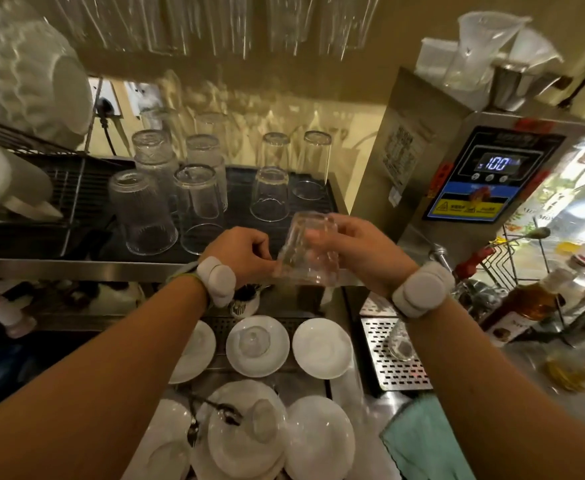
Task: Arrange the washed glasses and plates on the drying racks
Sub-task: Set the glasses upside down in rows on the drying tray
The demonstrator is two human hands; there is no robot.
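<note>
Two hands meet in the middle, and they hold one clear glass [307,249] between them. The glass is upside down and tipped a bit. It hangs in the air just over the front edge of the dark rack [242,233], not touching it.

The right hand [360,251] is wrapped around the right side of the glass. Its fingers [318,237] curl round the far side, and you can see them through the glass. The grip looks snug.

The left hand [242,252] is curled almost into a fist. Its fingertips [266,259] pinch the low left rim of the glass. The blur makes it hard to tell how tight that pinch is.

Each wrist wears a white band [216,277].

On the rack, more glasses [199,206] stand upside down in rows. One is stacked on top of another at the back left. To the left is a wire rack [59,188] with white cups lying on it.

Down low, under the arms, white plates [320,348] sit in a row. One plate [258,346] has a small glass upside down on it. Nearer still is a pile of bigger plates [246,434] with a spoon [221,412] and another small glass on top.

To the right is a silver machine [422,150] with a lit screen. A green cloth [426,441] lies at the bottom right.
</note>
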